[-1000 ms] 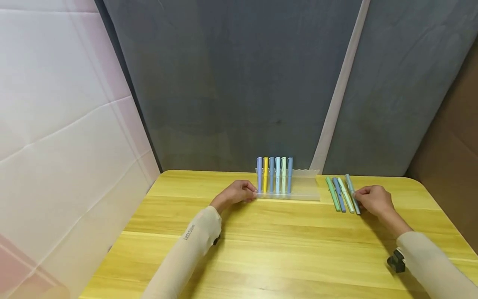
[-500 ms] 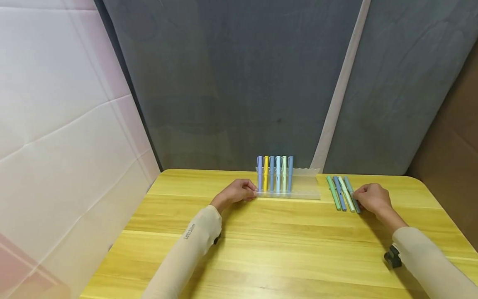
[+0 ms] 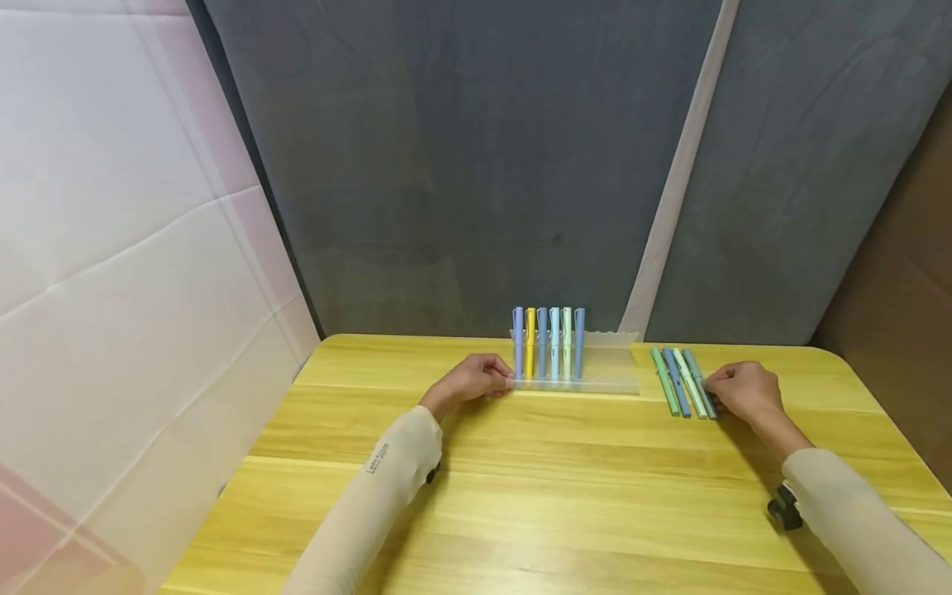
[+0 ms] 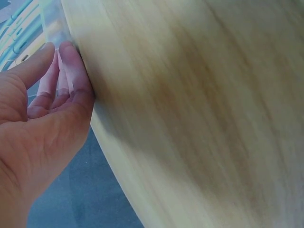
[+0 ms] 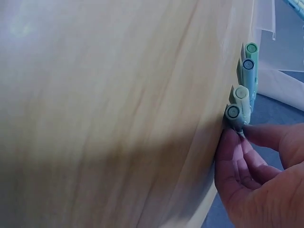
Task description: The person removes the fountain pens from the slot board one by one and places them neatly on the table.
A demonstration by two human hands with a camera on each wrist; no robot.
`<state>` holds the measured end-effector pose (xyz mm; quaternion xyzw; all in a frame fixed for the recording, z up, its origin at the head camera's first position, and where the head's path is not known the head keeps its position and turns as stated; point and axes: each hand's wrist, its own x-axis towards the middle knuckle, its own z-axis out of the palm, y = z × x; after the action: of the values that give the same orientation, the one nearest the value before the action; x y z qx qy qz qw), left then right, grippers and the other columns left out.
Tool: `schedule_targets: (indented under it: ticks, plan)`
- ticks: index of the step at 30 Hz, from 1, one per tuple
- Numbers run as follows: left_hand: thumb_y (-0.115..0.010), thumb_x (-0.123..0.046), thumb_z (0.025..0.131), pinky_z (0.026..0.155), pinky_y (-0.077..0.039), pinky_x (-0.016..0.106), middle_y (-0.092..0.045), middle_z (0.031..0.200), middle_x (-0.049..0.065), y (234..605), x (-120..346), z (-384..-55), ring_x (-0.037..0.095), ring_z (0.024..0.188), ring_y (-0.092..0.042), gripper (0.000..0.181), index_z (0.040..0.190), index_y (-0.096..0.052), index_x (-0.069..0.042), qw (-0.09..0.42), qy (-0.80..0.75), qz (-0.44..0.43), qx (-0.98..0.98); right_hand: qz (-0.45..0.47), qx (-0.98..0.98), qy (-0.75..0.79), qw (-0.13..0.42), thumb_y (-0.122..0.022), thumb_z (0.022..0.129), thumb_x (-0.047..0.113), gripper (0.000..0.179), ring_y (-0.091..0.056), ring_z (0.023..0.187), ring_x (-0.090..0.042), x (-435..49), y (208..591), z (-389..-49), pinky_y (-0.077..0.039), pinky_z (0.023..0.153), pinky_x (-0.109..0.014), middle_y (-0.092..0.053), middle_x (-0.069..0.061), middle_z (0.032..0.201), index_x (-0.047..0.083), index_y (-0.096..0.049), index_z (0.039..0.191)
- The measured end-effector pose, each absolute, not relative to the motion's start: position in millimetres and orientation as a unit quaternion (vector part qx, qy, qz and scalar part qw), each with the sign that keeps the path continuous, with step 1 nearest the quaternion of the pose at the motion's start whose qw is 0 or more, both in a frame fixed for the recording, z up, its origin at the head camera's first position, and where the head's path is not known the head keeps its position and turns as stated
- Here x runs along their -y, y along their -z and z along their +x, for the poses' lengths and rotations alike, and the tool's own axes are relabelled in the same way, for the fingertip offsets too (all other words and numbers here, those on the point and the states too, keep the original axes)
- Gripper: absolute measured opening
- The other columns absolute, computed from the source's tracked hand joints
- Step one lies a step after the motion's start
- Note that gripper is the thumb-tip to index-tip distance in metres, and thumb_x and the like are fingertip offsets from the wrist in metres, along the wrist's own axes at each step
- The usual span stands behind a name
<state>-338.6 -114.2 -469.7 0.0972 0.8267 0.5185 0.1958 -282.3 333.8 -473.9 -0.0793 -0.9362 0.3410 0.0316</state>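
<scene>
A clear plastic pen stand (image 3: pixel 613 364) is near the table's back edge, with several capped pens upright in its left part: a purple pen (image 3: pixel 518 343), a yellow pen (image 3: pixel 530 343), and blue and pale green ones. My left hand (image 3: pixel 470 378) pinches the stand's left end between thumb and fingers (image 4: pixel 73 61). Right of the stand, a green pen (image 3: pixel 664 382), a blue pen (image 3: pixel 677 383) and a pale green pen (image 3: pixel 690 383) lie side by side. At the row's right end, my right hand (image 3: pixel 747 394) pinches a grey-green pen (image 5: pixel 233 112) lying against the pale green one.
The wooden table (image 3: pixel 565 496) stretches toward me in front of both hands. Behind it hangs a dark grey cloth (image 3: pixel 461 182), with a white curtain (image 3: pixel 134 207) at the left and a brown panel (image 3: pixel 900 273) at the right.
The grey-green pen has shifted slightly left and lined up with the pale green pen, my right hand moving with it. My left hand has stayed at the stand's end.
</scene>
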Motion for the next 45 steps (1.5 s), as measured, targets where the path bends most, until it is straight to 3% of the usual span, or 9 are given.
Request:
schedule_targets:
  ticks: [8, 11, 17, 25, 29, 37, 45]
  plan:
    - [-0.067, -0.005, 0.101, 0.081, -0.059, 0.025, -0.068, 0.094, 0.005, 465.6, 115.4, -340.1, 0.014, 0.084, -0.065, 0.013, 0.112, -0.067, 0.002, 0.196, -0.518, 0.103, -0.826, -0.071, 0.947, -0.309, 0.048, -0.067, 0.099, 0.031, 0.036, -0.058, 0.061, -0.019, -328.4, 465.3, -289.8, -0.042, 0.058, -0.031, -0.068, -0.002, 0.064, 0.002, -0.076, 0.081]
    - [-0.068, -0.005, 0.101, 0.08, -0.058, 0.024, -0.069, 0.094, 0.005, 466.1, 115.7, -340.1, 0.015, 0.084, -0.064, 0.012, 0.111, -0.067, 0.001, 0.199, -0.517, 0.099, -0.826, -0.062, 0.946, -0.308, 0.083, -0.066, 0.1, 0.03, 0.033, -0.059, 0.065, -0.023, -320.5, 463.7, -293.2, -0.042, 0.058, -0.032, -0.071, -0.009, 0.072, 0.001, -0.075, 0.086]
    - [-0.069, -0.005, 0.1, 0.077, -0.057, 0.022, -0.068, 0.093, 0.004, 468.2, 115.3, -340.8, 0.014, 0.083, -0.064, 0.009, 0.109, -0.068, -0.002, 0.202, -0.517, 0.092, -0.827, 0.004, 0.933, -0.328, 0.147, -0.066, 0.103, 0.027, 0.027, -0.07, 0.086, -0.032, -292.6, 469.0, -299.6, -0.053, 0.07, -0.035, -0.076, -0.019, 0.099, 0.002, -0.074, 0.106]
    - [-0.069, -0.006, 0.1, 0.079, -0.058, 0.024, -0.069, 0.094, 0.005, 469.3, 116.5, -340.9, 0.015, 0.084, -0.065, 0.01, 0.109, -0.068, -0.001, 0.197, -0.515, 0.098, -0.828, 0.074, 0.916, -0.362, 0.154, -0.071, 0.101, 0.022, 0.016, -0.071, 0.088, -0.025, -252.3, 477.1, -311.2, -0.054, 0.077, -0.032, -0.078, -0.011, 0.096, 0.007, -0.075, 0.104]
    - [-0.07, -0.007, 0.1, 0.078, -0.057, 0.024, -0.07, 0.094, 0.006, 470.4, 117.9, -340.6, 0.015, 0.084, -0.065, 0.011, 0.109, -0.068, -0.001, 0.196, -0.515, 0.094, -0.829, 0.084, 0.908, -0.386, 0.142, -0.072, 0.1, 0.021, 0.014, -0.072, 0.09, -0.025, -229.9, 479.7, -317.6, -0.055, 0.079, -0.034, -0.079, -0.01, 0.096, 0.008, -0.077, 0.104]
    - [-0.07, -0.006, 0.1, 0.081, -0.059, 0.025, -0.072, 0.096, 0.008, 471.3, 117.0, -339.8, 0.014, 0.086, -0.067, 0.011, 0.109, -0.068, 0.0, 0.201, -0.53, 0.091, -0.819, 0.111, 0.897, -0.425, 0.056, -0.074, 0.1, 0.016, 0.024, -0.075, 0.102, -0.033, -197.7, 479.0, -325.0, -0.061, 0.088, -0.046, -0.079, -0.017, 0.112, 0.003, -0.077, 0.119]
    - [-0.07, -0.006, 0.1, 0.081, -0.059, 0.025, -0.072, 0.095, 0.006, 470.7, 116.7, -338.9, 0.014, 0.087, -0.067, 0.011, 0.109, -0.068, -0.002, 0.2, -0.531, 0.087, -0.819, 0.081, 0.892, -0.442, 0.054, -0.076, 0.098, 0.024, 0.03, -0.075, 0.104, -0.034, -177.3, 477.3, -328.4, -0.061, 0.088, -0.044, -0.079, -0.019, 0.115, 0.001, -0.077, 0.118]
